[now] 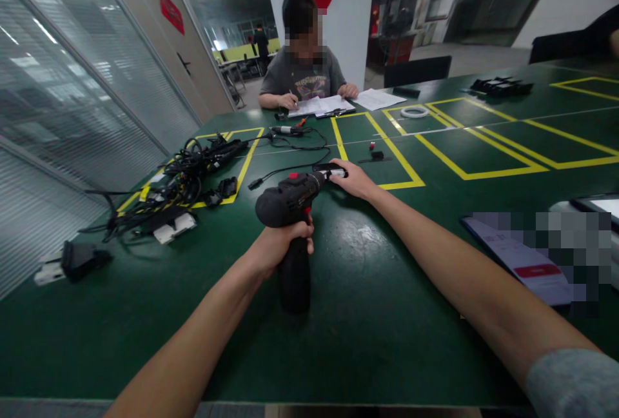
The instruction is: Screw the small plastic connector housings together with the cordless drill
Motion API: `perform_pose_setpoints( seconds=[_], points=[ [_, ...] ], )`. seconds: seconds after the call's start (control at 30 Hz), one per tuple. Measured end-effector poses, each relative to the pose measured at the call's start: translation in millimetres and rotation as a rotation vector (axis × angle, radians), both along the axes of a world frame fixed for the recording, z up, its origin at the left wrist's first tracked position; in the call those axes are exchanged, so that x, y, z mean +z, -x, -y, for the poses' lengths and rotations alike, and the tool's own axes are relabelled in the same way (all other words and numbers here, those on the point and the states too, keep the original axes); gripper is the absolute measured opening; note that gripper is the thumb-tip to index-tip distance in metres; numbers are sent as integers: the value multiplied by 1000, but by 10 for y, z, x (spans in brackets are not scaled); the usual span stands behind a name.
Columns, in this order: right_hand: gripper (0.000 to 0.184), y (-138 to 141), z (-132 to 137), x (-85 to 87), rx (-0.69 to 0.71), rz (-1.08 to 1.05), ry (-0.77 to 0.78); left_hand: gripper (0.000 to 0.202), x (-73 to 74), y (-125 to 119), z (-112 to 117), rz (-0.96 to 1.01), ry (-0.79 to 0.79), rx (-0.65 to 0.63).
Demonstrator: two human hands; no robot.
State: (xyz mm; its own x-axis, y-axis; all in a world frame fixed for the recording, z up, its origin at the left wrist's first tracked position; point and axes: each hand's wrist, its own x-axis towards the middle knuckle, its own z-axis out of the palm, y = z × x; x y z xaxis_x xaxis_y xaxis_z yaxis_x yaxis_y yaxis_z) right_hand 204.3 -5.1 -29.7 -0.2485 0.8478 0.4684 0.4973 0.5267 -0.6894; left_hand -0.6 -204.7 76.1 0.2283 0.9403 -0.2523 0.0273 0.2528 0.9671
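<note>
— What obstructed the left side?
— A tangle of cables [188, 176] and a black plug [77, 260] crowded the table's [377, 340] left edge; no clean passage there.
— And the middle?
— Bare surface lay open from the near edge, between the left hand [283, 244] and right hand [353, 178]. The upright drill [290, 205] stood in the way; beyond it lay a loose lead [280, 173] and a small black part [377, 155]. Papers [522, 260] closed off the right.

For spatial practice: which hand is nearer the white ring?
Right. The right hand, at the drill tip, is below-left of the white ring; the left hand grips the handle, farther back.
</note>
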Motion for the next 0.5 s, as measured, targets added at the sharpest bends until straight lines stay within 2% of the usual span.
perform_pose_setpoints(
  seconds=[0.5],
  points=[
    [49, 1, 9, 4, -1, 11, -3, 16, 5, 14, 3, -19, 2, -15]
  ],
)
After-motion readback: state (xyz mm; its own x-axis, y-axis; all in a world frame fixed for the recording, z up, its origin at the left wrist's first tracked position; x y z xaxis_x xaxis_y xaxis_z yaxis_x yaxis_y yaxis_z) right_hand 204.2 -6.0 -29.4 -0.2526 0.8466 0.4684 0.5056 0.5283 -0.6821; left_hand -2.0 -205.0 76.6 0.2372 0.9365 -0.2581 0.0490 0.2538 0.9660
